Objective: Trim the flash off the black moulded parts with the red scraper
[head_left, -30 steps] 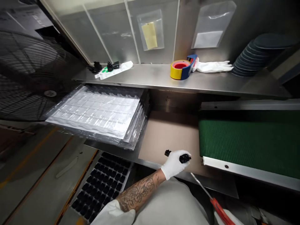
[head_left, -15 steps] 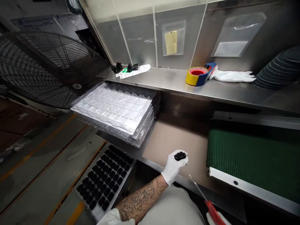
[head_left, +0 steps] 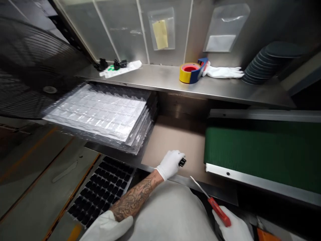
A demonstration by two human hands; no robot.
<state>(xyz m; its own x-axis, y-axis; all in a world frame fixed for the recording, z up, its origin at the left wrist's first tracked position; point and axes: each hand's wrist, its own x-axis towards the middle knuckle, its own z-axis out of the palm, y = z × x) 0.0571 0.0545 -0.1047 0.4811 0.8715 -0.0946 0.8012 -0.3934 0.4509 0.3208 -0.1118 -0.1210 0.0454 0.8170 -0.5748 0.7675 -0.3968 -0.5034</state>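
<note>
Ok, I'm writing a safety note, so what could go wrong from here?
The red-handled tool in the right grip points towards the left grip, so a slip might jab the glove. The small black part sticks out of the left grip, so it could drop.

Rm over mat [head_left: 177, 135] btwn trays [head_left: 97, 112] & conveyor [head_left: 263, 149]; red tool [head_left: 214, 205] obstr. R-front.

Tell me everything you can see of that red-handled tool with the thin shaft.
The red-handled tool has a chunky plastic-looking handle and a thin, metal-looking shaft. The white-gloved right hand grips the handle. It slants, tip pointing up and left in the picture, apart from the small black part in the white-gloved left hand. The tip's shape is too small to tell.
</note>
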